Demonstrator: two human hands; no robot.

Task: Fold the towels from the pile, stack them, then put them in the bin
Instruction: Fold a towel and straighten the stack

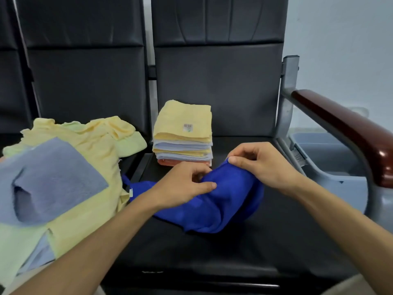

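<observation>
Both hands pinch the crumpled royal-blue microfibre towel [214, 201] on the black padded seat [234, 248]: left hand [182, 186] at its middle, right hand [261, 165] at its raised upper edge. Behind sits the neat stack of folded pastel towels [184, 133]; left, the loose pile [63, 167].

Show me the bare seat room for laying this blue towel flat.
Bare seat lies right of the folded stack, up to the armrest frame, and on the near side of the blue towel, along the front edge. The loose pile crowds the left seat.
</observation>
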